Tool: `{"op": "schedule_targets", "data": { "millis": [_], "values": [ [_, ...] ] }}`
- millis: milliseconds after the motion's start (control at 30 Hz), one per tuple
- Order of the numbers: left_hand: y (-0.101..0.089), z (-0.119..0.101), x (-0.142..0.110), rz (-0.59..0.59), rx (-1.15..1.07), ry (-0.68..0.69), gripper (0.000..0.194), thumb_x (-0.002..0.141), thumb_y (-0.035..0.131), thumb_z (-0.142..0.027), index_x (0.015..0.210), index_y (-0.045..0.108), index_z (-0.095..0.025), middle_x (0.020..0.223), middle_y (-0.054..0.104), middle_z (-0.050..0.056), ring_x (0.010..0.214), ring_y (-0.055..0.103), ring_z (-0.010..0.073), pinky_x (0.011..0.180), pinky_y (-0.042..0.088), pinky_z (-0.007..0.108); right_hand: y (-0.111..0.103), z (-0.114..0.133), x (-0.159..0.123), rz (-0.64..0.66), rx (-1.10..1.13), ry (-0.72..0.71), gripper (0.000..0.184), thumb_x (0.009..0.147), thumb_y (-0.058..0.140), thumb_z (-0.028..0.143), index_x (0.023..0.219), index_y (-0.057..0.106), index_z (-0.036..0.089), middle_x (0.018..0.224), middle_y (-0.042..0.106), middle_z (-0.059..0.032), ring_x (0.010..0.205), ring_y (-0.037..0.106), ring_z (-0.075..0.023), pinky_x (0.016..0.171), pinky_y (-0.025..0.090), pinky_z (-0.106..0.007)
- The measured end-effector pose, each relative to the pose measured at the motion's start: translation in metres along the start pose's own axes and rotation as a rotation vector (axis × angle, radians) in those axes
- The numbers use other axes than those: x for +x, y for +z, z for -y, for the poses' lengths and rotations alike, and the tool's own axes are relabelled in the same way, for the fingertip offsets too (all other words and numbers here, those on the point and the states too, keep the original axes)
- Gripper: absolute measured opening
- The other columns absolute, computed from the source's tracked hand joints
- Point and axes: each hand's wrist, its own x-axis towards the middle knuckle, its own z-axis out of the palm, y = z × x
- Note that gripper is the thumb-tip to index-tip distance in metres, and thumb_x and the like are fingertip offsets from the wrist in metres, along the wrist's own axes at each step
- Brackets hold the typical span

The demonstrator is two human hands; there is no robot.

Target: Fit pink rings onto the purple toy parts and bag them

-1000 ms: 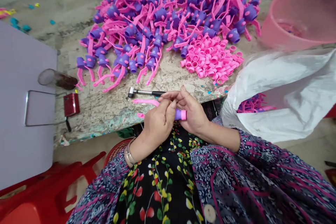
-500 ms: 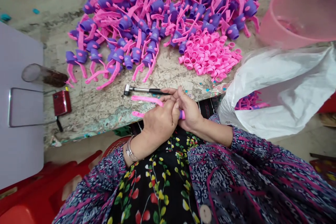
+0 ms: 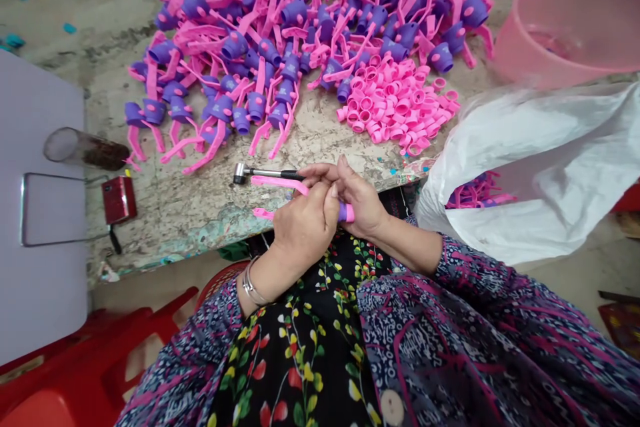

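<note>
My left hand (image 3: 303,227) and my right hand (image 3: 359,203) are closed together on one pink and purple plastic part (image 3: 346,213) at the near edge of the stone table (image 3: 200,207). Its pink arms (image 3: 273,181) stick out to the left of my left hand. The purple cup with a pink ring shows between my hands. A small hammer (image 3: 260,173) lies on the table just beyond my fingers.
A big heap of pink and purple parts (image 3: 310,27) covers the far table. A pile of pink rings (image 3: 397,107) lies right of centre. A pink tub (image 3: 570,13) and a white bag (image 3: 545,167) holding parts are at right. A glass (image 3: 83,147), red box (image 3: 119,199) and red chair (image 3: 90,360) are at left.
Both hands have stayed closed on the same part, shifting it slightly between the fingers; the view has drifted a little.
</note>
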Motion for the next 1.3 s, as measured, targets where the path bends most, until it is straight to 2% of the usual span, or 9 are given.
{"op": "schedule_targets", "data": {
  "millis": [233,400,500,633,733,833,1000,1067,1300],
  "values": [
    [0.013,0.002,0.003,-0.091,-0.032,0.046,0.044,0.099,0.027,-0.038,0.093,0.064,-0.014,0.078,0.071,0.01,0.064,0.063,0.0175,0.058,0.041,0.027,0.003,-0.005,0.002,-0.16,-0.024,-0.018,0.058,0.092,0.031,0.071,0.115,0.055,0.024,0.087,0.067,-0.0045,0.072,0.064,-0.0165,0.067,0.053,-0.029],
    [0.02,0.006,0.004,-0.031,-0.101,0.014,0.042,0.1,0.027,-0.036,0.104,0.063,-0.014,0.092,0.072,0.012,0.076,0.067,0.0195,0.066,0.046,0.029,0.002,-0.013,0.007,-0.225,-0.026,-0.01,0.056,0.088,0.039,0.07,0.117,0.05,0.023,0.076,0.062,-0.0015,0.069,0.062,-0.0166,0.067,0.052,-0.029],
    [0.021,0.01,0.003,-0.025,-0.13,-0.008,0.043,0.1,0.026,-0.037,0.103,0.063,-0.014,0.085,0.07,0.011,0.073,0.065,0.0201,0.066,0.045,0.03,-0.001,-0.013,0.011,-0.205,-0.116,-0.004,0.06,0.09,0.03,0.073,0.111,0.055,0.022,0.082,0.062,-0.0038,0.076,0.062,-0.017,0.073,0.053,-0.03],
    [0.015,0.016,0.004,-0.077,-0.126,-0.046,0.043,0.101,0.025,-0.038,0.093,0.062,-0.015,0.07,0.064,0.007,0.062,0.059,0.0182,0.06,0.038,0.029,-0.012,-0.006,0.003,-0.194,-0.5,-0.204,0.06,0.095,0.027,0.069,0.108,0.06,0.021,0.099,0.061,-0.0073,0.091,0.06,-0.019,0.084,0.051,-0.034],
    [0.008,0.021,0.005,-0.122,-0.2,-0.064,0.04,0.101,0.028,-0.038,0.089,0.059,-0.016,0.069,0.061,0.004,0.059,0.054,0.016,0.06,0.035,0.028,-0.025,0.0,-0.011,-0.038,-0.899,-0.419,0.044,0.097,0.041,0.058,0.112,0.06,0.022,0.102,0.061,-0.008,0.096,0.058,-0.0211,0.088,0.048,-0.038],
    [0.002,0.024,0.007,-0.078,-0.32,-0.069,0.038,0.101,0.031,-0.04,0.089,0.059,-0.018,0.07,0.06,0.002,0.061,0.054,0.0147,0.06,0.036,0.027,-0.035,0.004,-0.02,0.064,-1.09,-0.516,0.032,0.098,0.047,0.045,0.115,0.059,0.021,0.098,0.063,-0.0078,0.09,0.059,-0.0209,0.082,0.048,-0.037],
    [-0.008,0.032,0.008,0.193,-0.539,0.027,0.028,0.096,0.046,-0.041,0.113,0.055,-0.021,0.099,0.067,0.002,0.086,0.061,0.016,0.075,0.044,0.026,-0.043,0.009,-0.02,0.062,-1.138,-0.563,0.027,0.098,0.049,0.039,0.116,0.061,0.021,0.102,0.068,-0.0075,0.094,0.063,-0.0204,0.083,0.049,-0.034],
    [-0.01,0.035,0.006,0.235,-0.564,0.071,0.028,0.095,0.049,-0.038,0.116,0.052,-0.021,0.108,0.066,0.003,0.095,0.061,0.0171,0.081,0.045,0.028,-0.042,0.009,-0.019,0.036,-1.115,-0.562,0.027,0.098,0.051,0.039,0.114,0.063,0.022,0.102,0.069,-0.0062,0.092,0.064,-0.0193,0.083,0.05,-0.033],
    [0.008,0.027,-0.008,-0.001,-0.491,-0.022,0.022,0.096,0.042,-0.039,0.105,0.049,-0.019,0.091,0.062,0.003,0.078,0.06,0.0177,0.069,0.045,0.03,-0.031,0.002,-0.019,-0.071,-0.967,-0.496,0.03,0.095,0.053,0.046,0.108,0.07,0.025,0.096,0.071,-0.0036,0.089,0.066,-0.0191,0.083,0.05,-0.033]
  ]
}}
